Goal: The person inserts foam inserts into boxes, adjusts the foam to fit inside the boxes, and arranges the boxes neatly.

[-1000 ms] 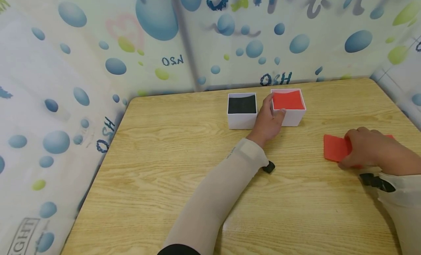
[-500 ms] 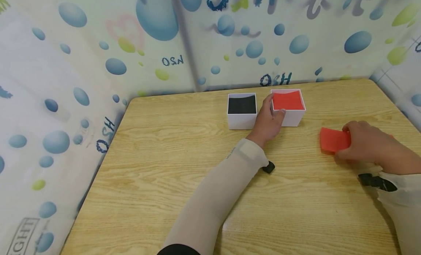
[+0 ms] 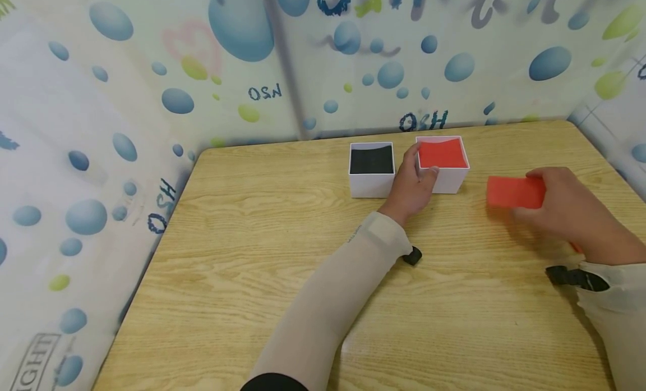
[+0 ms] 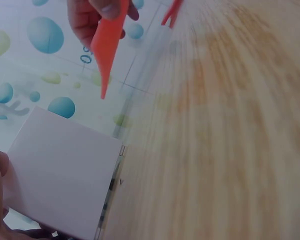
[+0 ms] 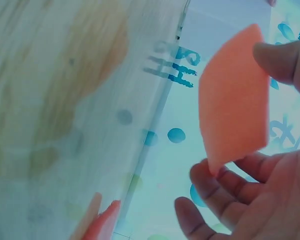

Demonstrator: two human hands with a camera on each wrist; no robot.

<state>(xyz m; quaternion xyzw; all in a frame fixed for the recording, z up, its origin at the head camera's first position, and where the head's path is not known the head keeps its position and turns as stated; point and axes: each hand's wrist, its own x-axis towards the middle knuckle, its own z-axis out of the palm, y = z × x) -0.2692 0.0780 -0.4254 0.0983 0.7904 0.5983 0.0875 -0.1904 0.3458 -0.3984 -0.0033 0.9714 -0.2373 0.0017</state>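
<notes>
In the head view, my right hand (image 3: 570, 208) holds a thin red rectangular piece (image 3: 515, 192) in the air, right of the boxes. The right wrist view shows this red piece (image 5: 235, 100) slightly bent between thumb and fingertips. My left hand (image 3: 411, 183) grips the left side of a white box (image 3: 446, 180), thumb at its front edge. Red material (image 3: 443, 153) fills that box nearly to the rim. In the left wrist view, the box's white wall (image 4: 65, 170) stands beside my fingers.
Left of my left hand stands a second white box (image 3: 370, 187) with black material (image 3: 371, 161) inside. More red pieces (image 5: 102, 220) lie on the table by my right hand, mostly hidden in the head view. A patterned curtain (image 3: 328, 71) hangs behind the wooden table (image 3: 227, 239).
My right hand has lifted the red piece off the table and carried it slightly away from me, turning it. My left hand and both boxes have stayed put.
</notes>
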